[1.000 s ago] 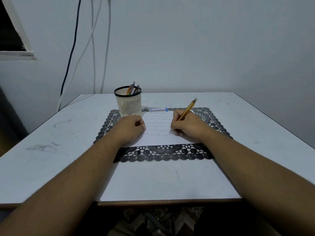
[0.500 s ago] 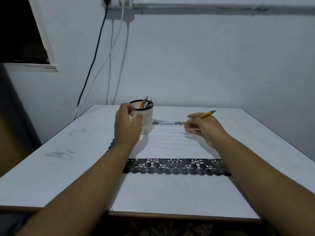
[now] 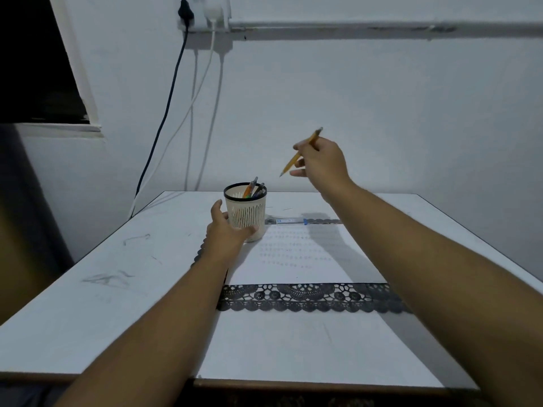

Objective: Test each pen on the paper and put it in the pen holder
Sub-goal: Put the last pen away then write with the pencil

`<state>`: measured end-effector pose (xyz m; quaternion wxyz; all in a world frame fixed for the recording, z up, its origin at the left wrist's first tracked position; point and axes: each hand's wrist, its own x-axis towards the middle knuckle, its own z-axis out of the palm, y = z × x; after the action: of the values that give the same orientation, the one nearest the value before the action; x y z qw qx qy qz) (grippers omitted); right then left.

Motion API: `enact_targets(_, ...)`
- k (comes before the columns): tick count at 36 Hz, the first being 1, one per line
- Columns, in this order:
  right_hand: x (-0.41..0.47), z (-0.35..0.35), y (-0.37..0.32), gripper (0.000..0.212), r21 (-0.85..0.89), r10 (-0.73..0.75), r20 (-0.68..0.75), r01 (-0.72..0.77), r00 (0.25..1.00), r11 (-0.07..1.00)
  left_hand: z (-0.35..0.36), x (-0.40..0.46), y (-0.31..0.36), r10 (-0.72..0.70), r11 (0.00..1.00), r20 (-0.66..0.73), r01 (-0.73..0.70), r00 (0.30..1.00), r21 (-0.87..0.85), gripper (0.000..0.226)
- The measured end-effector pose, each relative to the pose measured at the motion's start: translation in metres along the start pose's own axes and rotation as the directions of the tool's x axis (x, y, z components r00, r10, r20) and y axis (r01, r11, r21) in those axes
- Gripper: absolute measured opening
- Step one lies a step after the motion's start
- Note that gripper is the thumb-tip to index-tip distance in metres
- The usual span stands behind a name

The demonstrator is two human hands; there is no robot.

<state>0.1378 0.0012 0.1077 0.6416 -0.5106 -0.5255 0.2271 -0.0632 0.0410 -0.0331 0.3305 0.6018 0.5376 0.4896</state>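
A cream slotted pen holder point(image 3: 246, 214) with a black rim stands at the paper's far left corner, with several pens point(image 3: 254, 188) sticking out of it. My left hand point(image 3: 224, 232) grips the holder low on its left side. My right hand point(image 3: 321, 163) is raised above and to the right of the holder and pinches a yellow pen point(image 3: 299, 152), tip pointing down-left toward the holder. The white paper point(image 3: 302, 254) carries rows of faint marks. A clear pen with a blue cap point(image 3: 289, 221) lies along the paper's far edge.
A black lace placemat point(image 3: 308, 298) lies under the paper on the white table point(image 3: 117, 289). Cables point(image 3: 173, 92) hang down the wall from a socket at the back left. A dark window opening is at the upper left.
My right hand lifted the yellow pen off the paper and up above the holder's right side. My left hand left the paper and took hold of the holder. The camera tilted upward.
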Motion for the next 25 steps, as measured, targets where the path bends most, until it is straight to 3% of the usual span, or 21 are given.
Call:
enact_targets(4, 0.001, 0.021, -0.005, 0.011, -0.072, -0.156, 0.011, 0.157, 0.988, 0.985, 0.003, 0.0, -0.003, -0.001, 0.999, -0.011, 0.001, 1.0, 0.043, 0.101)
enact_targets(8, 0.002, 0.039, -0.009, 0.026, -0.235, -0.301, 0.029, 0.299, 0.953, 0.925, 0.003, -0.001, -0.005, 0.008, 0.998, -0.026, -0.006, 1.0, 0.06, 0.097)
enact_targets(16, 0.0, 0.064, -0.006, 0.045, -0.469, -0.415, 0.154, 0.436, 0.896, 0.768, 0.004, -0.003, -0.004, 0.012, 0.998, -0.027, -0.01, 1.0, 0.062, 0.094)
enact_targets(25, 0.0, 0.078, 0.014, 0.012, -0.54, -0.379, 0.166, 0.405, 0.911, 0.738, 0.003, -0.003, -0.003, 0.006, 0.999, -0.032, -0.005, 0.999, 0.035, 0.093)
